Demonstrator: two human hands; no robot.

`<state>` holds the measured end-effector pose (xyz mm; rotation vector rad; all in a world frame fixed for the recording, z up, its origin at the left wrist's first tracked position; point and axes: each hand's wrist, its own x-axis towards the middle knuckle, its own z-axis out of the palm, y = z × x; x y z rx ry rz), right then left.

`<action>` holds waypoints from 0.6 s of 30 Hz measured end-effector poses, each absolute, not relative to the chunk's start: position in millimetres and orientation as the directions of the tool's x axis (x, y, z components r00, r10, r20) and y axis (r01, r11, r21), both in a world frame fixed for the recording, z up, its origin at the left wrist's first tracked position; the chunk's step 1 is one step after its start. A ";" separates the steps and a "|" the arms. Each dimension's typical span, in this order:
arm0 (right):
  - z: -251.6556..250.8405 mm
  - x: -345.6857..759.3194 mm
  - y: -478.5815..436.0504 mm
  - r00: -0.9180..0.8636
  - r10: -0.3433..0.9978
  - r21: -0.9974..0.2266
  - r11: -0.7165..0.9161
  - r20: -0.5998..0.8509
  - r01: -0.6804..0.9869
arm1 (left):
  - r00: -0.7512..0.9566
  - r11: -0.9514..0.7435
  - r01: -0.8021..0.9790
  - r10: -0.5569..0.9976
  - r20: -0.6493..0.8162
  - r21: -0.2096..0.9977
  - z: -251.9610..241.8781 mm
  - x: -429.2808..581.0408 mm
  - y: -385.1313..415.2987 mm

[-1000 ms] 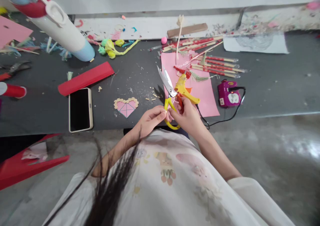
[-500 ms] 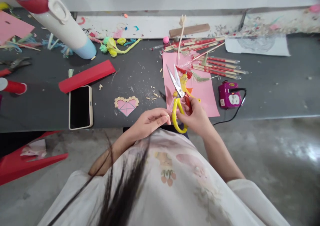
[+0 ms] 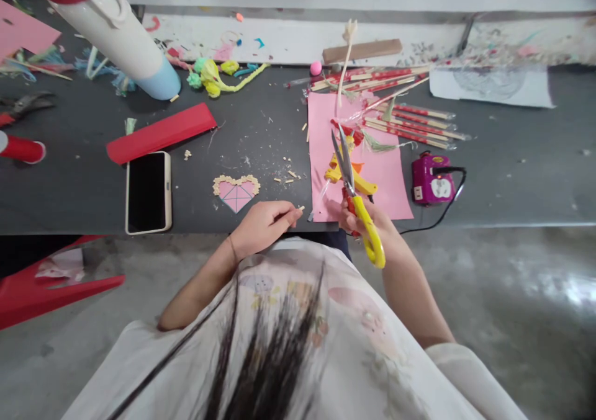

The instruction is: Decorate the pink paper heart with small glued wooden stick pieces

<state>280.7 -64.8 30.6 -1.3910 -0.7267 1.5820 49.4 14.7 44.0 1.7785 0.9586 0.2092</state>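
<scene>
My right hand (image 3: pixel 367 215) grips a pair of scissors (image 3: pixel 347 165) with yellow and red handles. Their blades point away from me over a pink sheet of paper (image 3: pixel 393 196), slightly parted. At the table's front edge, my left hand (image 3: pixel 267 221) pinches a small piece of wooden stick (image 3: pixel 302 208) between thumb and fingertips. Left of it lies a pink paper heart (image 3: pixel 236 198) with drawn lines, its upper border covered in short wooden bits. Cut wooden pieces (image 3: pixel 291 175) are scattered beside the heart. A yellow glue gun (image 3: pixel 363 181) rests on the pink sheet, partly behind the scissors.
Red-wrapped chopsticks (image 3: pixel 414 125) lie at the back right, near a purple power adapter (image 3: pixel 433 179) with a black cord. A phone (image 3: pixel 148 193), a red case (image 3: pixel 162 133), a tall bottle (image 3: pixel 123 41) and a red thread spool (image 3: pixel 23 148) occupy the left side.
My right hand has turned the scissors, swinging the handles right and moving them away from my left hand. The left hand has shifted slightly left, and the stick piece now shows at its fingertips.
</scene>
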 end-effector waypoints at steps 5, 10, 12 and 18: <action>22.1 278.8 -67.5 -0.072 0.895 -0.852 -0.442 -0.441 -0.280 | 0.640 -0.377 0.613 0.752 -0.157 0.694 39.7 50.5 16.6; 21.9 276.4 -68.3 -0.080 0.890 -0.849 -0.453 -0.449 -0.270 | 0.667 -0.608 0.645 0.744 0.048 0.463 26.4 63.0 18.0; 23.1 274.7 -69.0 -0.065 0.894 -0.864 -0.446 -0.444 -0.232 | 0.673 -0.652 0.671 0.735 0.079 0.353 20.9 69.0 19.0; 24.7 274.3 -67.7 -0.027 0.895 -0.884 -0.444 -0.445 -0.147 | 0.725 -0.722 0.643 0.681 0.100 0.256 15.6 76.9 18.9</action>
